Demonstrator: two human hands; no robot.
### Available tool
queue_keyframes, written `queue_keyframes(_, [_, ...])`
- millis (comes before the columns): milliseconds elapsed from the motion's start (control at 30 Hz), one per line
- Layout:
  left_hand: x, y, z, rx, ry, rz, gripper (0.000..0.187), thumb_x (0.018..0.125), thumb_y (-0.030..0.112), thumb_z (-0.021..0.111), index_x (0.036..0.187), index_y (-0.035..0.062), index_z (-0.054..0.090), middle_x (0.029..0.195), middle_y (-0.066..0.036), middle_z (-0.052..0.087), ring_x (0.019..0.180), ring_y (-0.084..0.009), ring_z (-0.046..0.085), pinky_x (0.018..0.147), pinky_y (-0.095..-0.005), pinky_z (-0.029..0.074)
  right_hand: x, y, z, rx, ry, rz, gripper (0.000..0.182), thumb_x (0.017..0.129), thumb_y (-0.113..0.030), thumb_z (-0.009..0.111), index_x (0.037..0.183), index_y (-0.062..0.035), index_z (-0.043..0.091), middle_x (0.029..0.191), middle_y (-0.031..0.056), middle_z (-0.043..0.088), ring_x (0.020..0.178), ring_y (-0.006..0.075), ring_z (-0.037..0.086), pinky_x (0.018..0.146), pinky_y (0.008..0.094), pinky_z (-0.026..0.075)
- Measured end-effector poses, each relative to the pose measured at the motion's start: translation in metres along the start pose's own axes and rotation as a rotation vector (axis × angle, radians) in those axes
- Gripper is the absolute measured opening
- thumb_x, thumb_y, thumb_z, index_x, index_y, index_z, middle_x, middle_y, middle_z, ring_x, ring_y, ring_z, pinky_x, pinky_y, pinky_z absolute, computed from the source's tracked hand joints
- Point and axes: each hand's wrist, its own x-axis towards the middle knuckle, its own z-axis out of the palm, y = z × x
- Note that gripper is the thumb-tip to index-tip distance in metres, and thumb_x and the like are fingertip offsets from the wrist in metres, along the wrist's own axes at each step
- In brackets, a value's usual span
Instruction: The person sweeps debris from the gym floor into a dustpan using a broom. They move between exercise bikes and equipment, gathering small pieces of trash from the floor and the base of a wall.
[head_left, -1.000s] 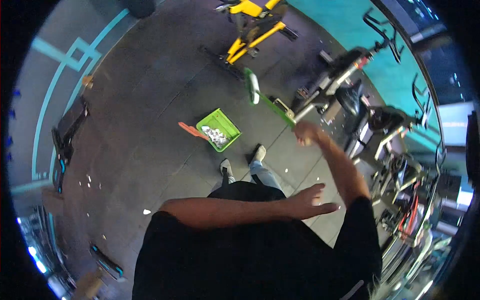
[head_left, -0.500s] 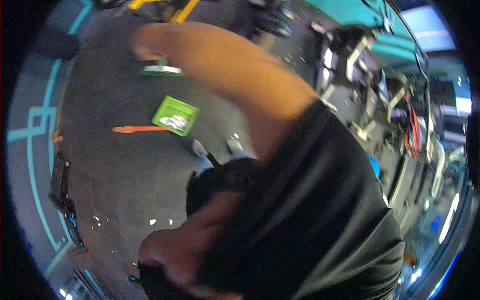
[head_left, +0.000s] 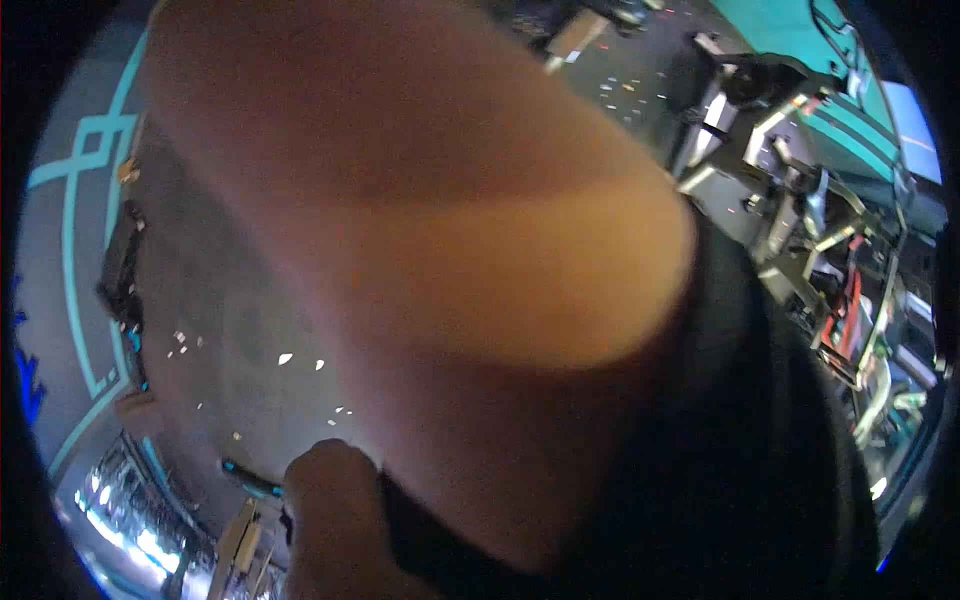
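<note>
A bare arm, which looks like my right arm, crosses very close to the camera from the dark sleeve at the right to the top left. Its hand is not in view. My left hand [head_left: 335, 495] is at the bottom, dim and blurred, over the dark floor [head_left: 230, 310]. Its fingers cannot be made out, nor whether it holds anything. Something black lies along its left edge. Small white scraps [head_left: 286, 358] lie on the floor above this hand.
Gym-like equipment with metal frames [head_left: 760, 110] stands at the upper right, with more scraps near it. A black object [head_left: 122, 265] lies by the teal-lined strip at the left. Wooden pieces [head_left: 238, 540] and a bright reflective area [head_left: 125, 530] are at the lower left.
The right arm has come much closer to the camera, and its hand has left the view. The green dustpan-like tray, orange object and feet are no longer visible. The view has shifted.
</note>
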Motion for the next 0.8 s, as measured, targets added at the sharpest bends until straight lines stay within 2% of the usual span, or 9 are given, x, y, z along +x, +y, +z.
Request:
queue_keyframes(333, [-0.025,0.000,0.034,-0.021,0.209,0.057,0.051,0.086,0.045,0.045,0.099,-0.0034,0.053,0.104,-0.018,0.053,0.096,-0.0289,0.053,0.084,-0.0368,0.042,0.039,0.002,-0.026,0.014,0.066,0.064,0.023,0.072,-0.025,0.058,0.081,-0.0043,0.059,0.080,0.0123,0.058,0.077,0.0229,0.055,0.071,0.0382,0.042])
queue_keyframes(500, [-0.041,-0.023,0.050,-0.020,0.352,0.104,0.054,0.084,0.047,0.047,0.102,-0.0033,0.053,0.108,-0.018,0.052,0.099,-0.0296,0.053,0.086,-0.0375,0.041,0.042,0.022,-0.031,0.100,-0.001,0.154,0.024,0.073,-0.026,0.058,0.082,-0.0040,0.059,0.082,0.0131,0.059,0.080,0.0233,0.056,0.074,0.0384,0.042])
queue_keyframes(633, [-0.058,-0.046,0.064,-0.005,0.525,0.139,0.056,0.083,0.049,0.048,0.104,-0.0032,0.053,0.111,-0.018,0.052,0.102,-0.0301,0.052,0.088,-0.0380,0.041,0.005,0.029,-0.058,0.224,-0.159,0.283,0.025,0.074,-0.028,0.058,0.083,-0.0038,0.059,0.084,0.0138,0.059,0.083,0.0237,0.056,0.077,0.0386,0.041])
queue_keyframes(700, [-0.093,-0.057,0.071,0.024,0.556,0.158,0.058,0.083,0.050,0.048,0.105,-0.0032,0.054,0.113,-0.018,0.052,0.103,-0.0304,0.052,0.089,-0.0382,0.041,-0.029,0.020,-0.063,0.278,-0.224,0.399,0.026,0.074,-0.028,0.058,0.083,-0.0037,0.059,0.085,0.0141,0.060,0.084,0.0238,0.057,0.078,0.0387,0.041])
queue_keyframes(800, [-0.165,-0.099,0.068,0.047,0.675,0.071,0.060,0.082,0.052,0.049,0.106,-0.0031,0.054,0.116,-0.018,0.051,0.105,-0.0308,0.052,0.090,-0.0386,0.040,-0.103,-0.021,-0.027,0.410,-0.254,0.594,0.027,0.075,-0.029,0.058,0.084,-0.0036,0.058,0.087,0.0146,0.060,0.086,0.0241,0.057,0.081,0.0388,0.041])
